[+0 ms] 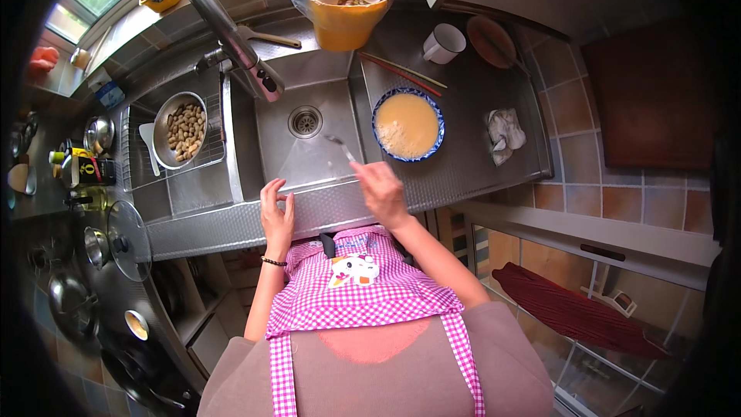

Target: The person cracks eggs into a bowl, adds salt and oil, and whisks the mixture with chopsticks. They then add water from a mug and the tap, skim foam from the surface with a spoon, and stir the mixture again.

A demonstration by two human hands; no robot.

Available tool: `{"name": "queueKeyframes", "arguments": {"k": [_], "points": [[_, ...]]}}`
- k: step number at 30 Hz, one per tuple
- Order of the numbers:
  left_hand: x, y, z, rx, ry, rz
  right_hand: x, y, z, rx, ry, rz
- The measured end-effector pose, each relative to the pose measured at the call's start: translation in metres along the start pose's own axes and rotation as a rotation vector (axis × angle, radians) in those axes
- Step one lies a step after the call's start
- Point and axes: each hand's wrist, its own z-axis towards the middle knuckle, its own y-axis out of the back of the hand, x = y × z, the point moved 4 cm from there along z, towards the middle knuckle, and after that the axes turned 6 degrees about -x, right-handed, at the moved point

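Note:
My right hand (pixel 381 192) holds a metal utensil (pixel 340 147), which looks like a spoon or fork, over the front of the steel sink basin (pixel 305 156). At the sink's front edge, my left hand (pixel 277 213) is empty, its fingers apart. To the right of the basin, a blue-and-white patterned bowl (pixel 442 127) holds pale yellow liquid with a heap of whitish powder on it. Behind the bowl lie a pair of chopsticks (pixel 404 74). A crumpled white cloth (pixel 505 134) rests farther right on the steel drainboard.
The faucet (pixel 231 35) arches over the sink. A yellow bin (pixel 341 29) with eggshells stands behind. On the left rack (pixel 134 176), a metal bowl (pixel 159 127) holds peanuts in shells beside a white scoop (pixel 149 145). A white mug (pixel 444 44) stands at the back right. A glass lid (pixel 128 240) lies left.

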Motion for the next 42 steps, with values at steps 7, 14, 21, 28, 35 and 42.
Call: {"name": "queueKeyframes", "arguments": {"k": [7,14,21,28,35,42], "points": [[-0.005,-0.017,-0.002,0.068,-0.026,-0.012,-0.042,0.081,0.011,-0.169,-0.034,-0.397],[-0.017,-0.03,0.004,0.09,-0.055,-0.03,-0.032,0.073,-0.011,-0.015,0.013,-0.371],[-0.015,-0.03,0.0,0.087,-0.051,-0.046,-0.041,0.098,-0.008,-0.089,-0.06,-0.498],[-0.015,-0.031,0.002,0.077,-0.093,-0.035,-0.041,0.099,-0.018,-0.069,-0.113,-0.437],[-0.018,-0.036,0.002,0.097,-0.081,-0.036,-0.028,0.088,-0.009,-0.059,-0.03,-0.39],[-0.017,-0.036,0.002,0.09,-0.09,-0.049,-0.023,0.083,-0.018,0.019,-0.059,-0.329]]}}
